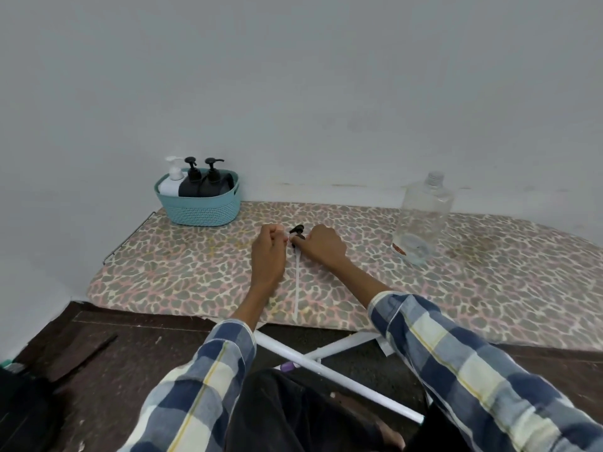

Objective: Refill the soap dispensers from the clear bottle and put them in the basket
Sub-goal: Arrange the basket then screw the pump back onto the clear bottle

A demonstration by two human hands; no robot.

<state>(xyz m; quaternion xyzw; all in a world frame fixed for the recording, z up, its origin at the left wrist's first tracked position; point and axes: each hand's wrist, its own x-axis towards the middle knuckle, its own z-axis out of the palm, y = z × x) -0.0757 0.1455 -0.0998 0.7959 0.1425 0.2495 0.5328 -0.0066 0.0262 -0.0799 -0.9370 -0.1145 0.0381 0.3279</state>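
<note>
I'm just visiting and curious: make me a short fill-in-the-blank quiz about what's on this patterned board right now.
1. The teal basket holds ____ pump dispensers.
2. Of those, only one dispenser is ____ in colour; the others are black.
3. The clear bottle stands to the ____ of both hands, with its cap off.
4. The loose pump head between the hands is coloured ____.

Missing words: three; white; right; black

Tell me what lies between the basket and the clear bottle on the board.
In the head view, both hands, left hand and right hand, with a black pump head, lie between the basket and clear bottle.
</note>
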